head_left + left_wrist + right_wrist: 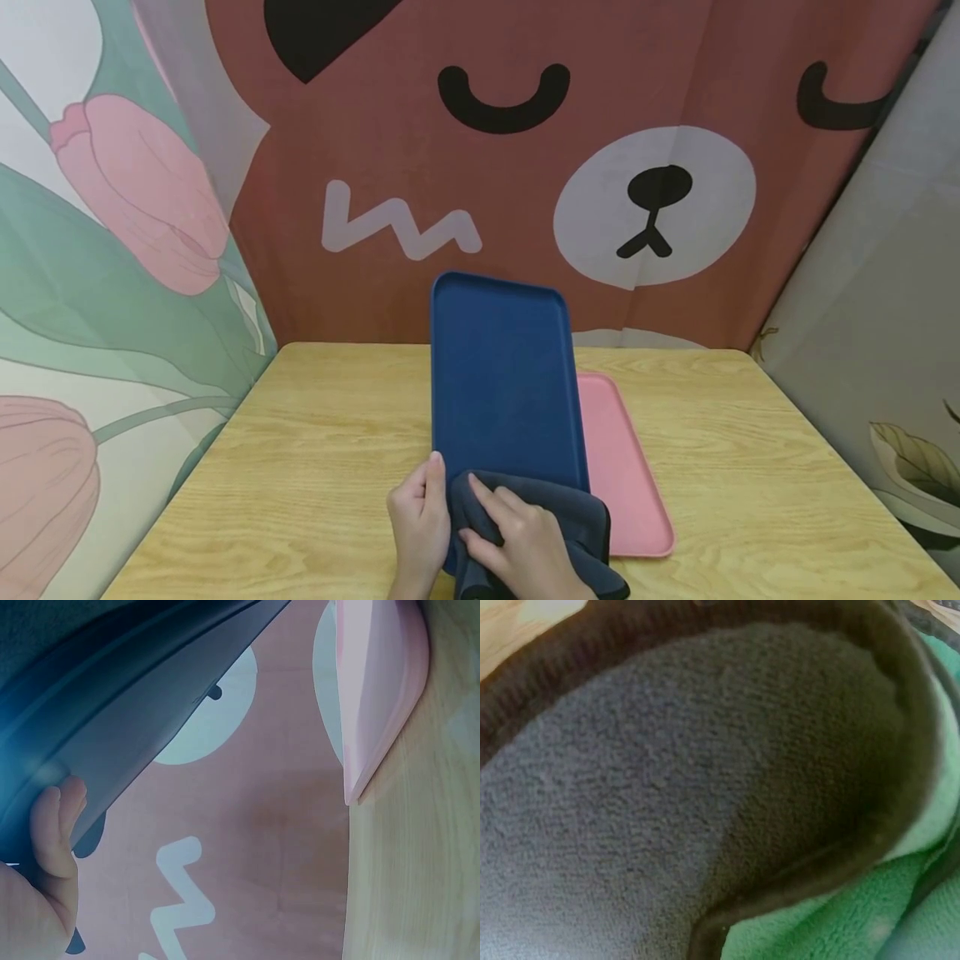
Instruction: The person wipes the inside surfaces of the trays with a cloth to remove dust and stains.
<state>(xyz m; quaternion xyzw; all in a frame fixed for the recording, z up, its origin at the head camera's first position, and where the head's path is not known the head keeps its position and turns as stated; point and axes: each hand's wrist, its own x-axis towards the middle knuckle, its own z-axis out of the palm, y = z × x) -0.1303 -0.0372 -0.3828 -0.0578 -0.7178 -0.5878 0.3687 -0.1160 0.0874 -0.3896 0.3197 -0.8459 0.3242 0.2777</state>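
Note:
A dark blue rectangular tray is held up at a tilt over the table. My left hand grips its lower left edge, thumb along the front rim; in the left wrist view the fingers curl against the tray's underside. Over the tray's lower end lies a dark grey cloth, bunched under my right hand. That hand holds the cloth against the tray, with a fold between thumb and index finger. Up close in the right wrist view, the cloth has a dark bound edge and a green side.
A pink tray lies on the wooden table, partly hidden behind the blue one. Behind the table hangs a brown cloth backdrop with a bear face. Printed curtains stand at the sides.

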